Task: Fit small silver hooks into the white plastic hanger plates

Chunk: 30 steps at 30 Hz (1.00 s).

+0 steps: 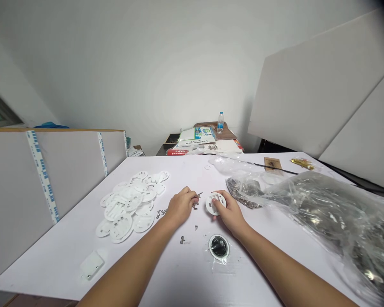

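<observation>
My right hand [232, 215] grips a round white plastic cover [210, 207], its thumb pressed on the slotted face. To its left, my left hand [180, 207] is closed in a pinch on a small thin metal piece [199, 194], partly hidden by the fingers. Small metal clips [161, 213] lie beside and under that hand, with a few loose metal clips [182, 240] nearer me. Below my right hand, a black disc with a white rim [219, 247] rests on clear plastic film. Several similar white covers [128, 204] form a heap on the left.
A white box-like part [92, 265] lies at the table's front left. Large clear plastic bags [307, 200] holding metal parts cover the right side. Behind them are a brown card [273, 164] and a golden packet [302, 163]. A water bottle [220, 123] stands beyond the table [173, 281].
</observation>
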Motion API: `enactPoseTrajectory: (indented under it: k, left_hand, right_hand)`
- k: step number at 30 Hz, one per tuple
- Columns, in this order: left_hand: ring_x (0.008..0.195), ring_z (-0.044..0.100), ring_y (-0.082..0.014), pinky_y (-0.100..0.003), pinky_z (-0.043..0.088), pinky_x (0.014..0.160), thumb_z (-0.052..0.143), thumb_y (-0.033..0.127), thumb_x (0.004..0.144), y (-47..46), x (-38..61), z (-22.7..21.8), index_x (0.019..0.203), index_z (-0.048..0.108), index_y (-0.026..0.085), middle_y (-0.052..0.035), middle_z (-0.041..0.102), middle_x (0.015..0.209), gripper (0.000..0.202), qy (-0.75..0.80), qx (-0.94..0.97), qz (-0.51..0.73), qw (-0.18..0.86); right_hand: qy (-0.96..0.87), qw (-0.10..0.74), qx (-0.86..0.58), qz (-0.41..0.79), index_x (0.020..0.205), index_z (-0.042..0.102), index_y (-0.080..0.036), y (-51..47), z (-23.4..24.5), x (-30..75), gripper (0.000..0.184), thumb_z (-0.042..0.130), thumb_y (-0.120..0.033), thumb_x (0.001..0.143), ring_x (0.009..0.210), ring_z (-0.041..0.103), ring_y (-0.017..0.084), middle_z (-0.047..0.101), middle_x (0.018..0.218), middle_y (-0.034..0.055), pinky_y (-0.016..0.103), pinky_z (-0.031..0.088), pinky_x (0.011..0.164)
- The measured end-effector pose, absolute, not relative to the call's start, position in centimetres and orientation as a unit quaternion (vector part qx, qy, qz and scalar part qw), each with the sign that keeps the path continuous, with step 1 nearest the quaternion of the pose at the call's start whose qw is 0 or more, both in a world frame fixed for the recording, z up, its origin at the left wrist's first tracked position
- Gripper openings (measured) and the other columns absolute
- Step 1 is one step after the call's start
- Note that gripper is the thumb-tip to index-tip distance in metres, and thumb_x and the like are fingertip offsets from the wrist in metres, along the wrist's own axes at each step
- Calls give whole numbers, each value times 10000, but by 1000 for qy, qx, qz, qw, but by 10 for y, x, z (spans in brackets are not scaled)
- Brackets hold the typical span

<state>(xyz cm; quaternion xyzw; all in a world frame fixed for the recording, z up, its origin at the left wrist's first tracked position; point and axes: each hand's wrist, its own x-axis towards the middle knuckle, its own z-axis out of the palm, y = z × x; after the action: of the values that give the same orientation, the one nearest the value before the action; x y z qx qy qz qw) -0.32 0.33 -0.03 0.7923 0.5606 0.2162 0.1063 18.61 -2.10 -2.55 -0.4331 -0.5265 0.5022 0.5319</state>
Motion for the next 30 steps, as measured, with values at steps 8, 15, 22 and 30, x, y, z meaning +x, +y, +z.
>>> enactPoseTrajectory:
  k: [8, 15, 22, 30]
  left_hand:
    - [740, 531, -149, -262, 408, 690, 445, 396, 932, 2, -2, 2, 841, 560, 190, -8, 566, 782, 253, 509, 721, 377, 282]
    - [712, 524, -126, -251, 408, 690, 538, 464, 882, 3, 2, 0, 866, 589, 163, -8, 597, 789, 305, 479, 665, 410, 400]
    - [651, 481, -112, -239, 383, 639, 527, 449, 895, -3, 2, 6, 821, 556, 166, 12, 547, 713, 293, 460, 693, 400, 384]
    - [607, 424, -108, -243, 339, 596, 527, 448, 897, -6, 2, 5, 830, 586, 166, 11, 566, 706, 296, 466, 731, 368, 336]
  right_hand:
    - [-546, 511, -441, 496, 1079, 557, -210, -24, -27, 187, 269, 535, -316, 833, 440, 585, 127, 635, 737, -33, 260, 496, 469]
    - [-567, 490, -444, 491, 1180, 517, -224, -26, -31, 186, 396, 495, -220, 784, 436, 572, 109, 642, 788, -30, 242, 489, 456]
    - [-610, 481, -443, 448, 1147, 542, -229, -29, -27, 185, 320, 539, -287, 833, 446, 571, 117, 662, 833, -11, 263, 487, 477]
    - [-664, 465, -476, 342, 1226, 550, -207, -31, -21, 188, 427, 605, -272, 808, 641, 611, 165, 677, 813, -2, 285, 469, 631]
